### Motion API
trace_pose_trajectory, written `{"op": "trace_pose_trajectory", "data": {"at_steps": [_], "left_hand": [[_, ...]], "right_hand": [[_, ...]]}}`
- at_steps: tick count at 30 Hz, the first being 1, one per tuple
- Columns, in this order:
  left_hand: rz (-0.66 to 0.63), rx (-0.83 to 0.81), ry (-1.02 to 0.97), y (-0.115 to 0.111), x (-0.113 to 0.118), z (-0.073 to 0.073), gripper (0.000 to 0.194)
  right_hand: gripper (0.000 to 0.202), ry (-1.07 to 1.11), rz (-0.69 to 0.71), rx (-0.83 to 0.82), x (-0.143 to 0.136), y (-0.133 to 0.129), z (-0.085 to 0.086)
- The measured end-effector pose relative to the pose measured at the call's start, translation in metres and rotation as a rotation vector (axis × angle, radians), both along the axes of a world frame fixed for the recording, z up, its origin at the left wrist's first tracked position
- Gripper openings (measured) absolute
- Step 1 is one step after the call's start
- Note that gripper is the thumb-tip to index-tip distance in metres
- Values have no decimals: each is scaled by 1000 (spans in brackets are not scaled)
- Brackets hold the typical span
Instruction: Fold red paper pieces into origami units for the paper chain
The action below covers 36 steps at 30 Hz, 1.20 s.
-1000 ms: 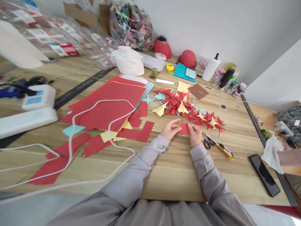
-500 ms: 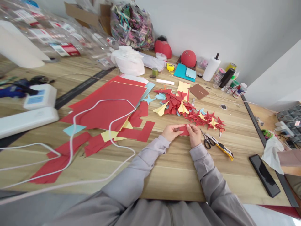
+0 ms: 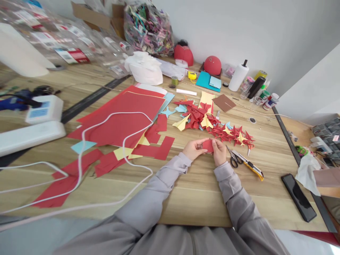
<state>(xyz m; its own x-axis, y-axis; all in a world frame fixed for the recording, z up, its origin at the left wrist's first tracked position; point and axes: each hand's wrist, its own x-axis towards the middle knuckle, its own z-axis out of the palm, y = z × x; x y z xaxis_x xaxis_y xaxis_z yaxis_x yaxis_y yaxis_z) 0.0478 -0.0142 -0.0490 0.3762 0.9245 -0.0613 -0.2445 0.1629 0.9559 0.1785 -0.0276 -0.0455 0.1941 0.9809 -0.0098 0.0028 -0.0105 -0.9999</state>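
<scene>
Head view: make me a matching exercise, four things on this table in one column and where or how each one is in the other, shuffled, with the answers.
1. small red paper
2. phone
3. large red sheet
4. scissors

A. crossed by a white cable
B. beside the cutter knife
C. held between the left hand and right hand
D. near the right edge of the table

Pairs: 1-C, 2-D, 3-A, 4-B

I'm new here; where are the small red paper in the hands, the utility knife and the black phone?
Small red paper [image 3: 207, 145]: head view, its exposed face.
Utility knife [image 3: 248, 164]: head view, mid-body.
Black phone [image 3: 299, 197]: head view, centre of its upper surface.
</scene>
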Motion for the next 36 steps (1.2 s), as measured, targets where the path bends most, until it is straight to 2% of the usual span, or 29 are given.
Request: {"op": "trace_pose_trajectory", "data": {"at_steps": [5, 9, 12, 20, 28, 36], "left_hand": [[12, -3, -68, 1, -1, 1, 71], [24, -13, -89, 2, -3, 4, 68], [23, -21, -73, 2, -3, 4, 61], [41, -45, -44, 1, -1, 4, 61], [-69, -11, 0, 0, -4, 4, 57], [-50, -56, -33, 0, -1, 2, 62]], "right_hand": [[38, 46, -23, 48, 1, 1, -2], [34, 92, 15, 40, 1, 2, -2], [32, 38, 52, 38, 2, 2, -3], [34, -46, 19, 48, 2, 1, -2], [39, -50, 35, -10, 4, 1, -1], [40, -39, 19, 0, 2, 0, 0]]}}
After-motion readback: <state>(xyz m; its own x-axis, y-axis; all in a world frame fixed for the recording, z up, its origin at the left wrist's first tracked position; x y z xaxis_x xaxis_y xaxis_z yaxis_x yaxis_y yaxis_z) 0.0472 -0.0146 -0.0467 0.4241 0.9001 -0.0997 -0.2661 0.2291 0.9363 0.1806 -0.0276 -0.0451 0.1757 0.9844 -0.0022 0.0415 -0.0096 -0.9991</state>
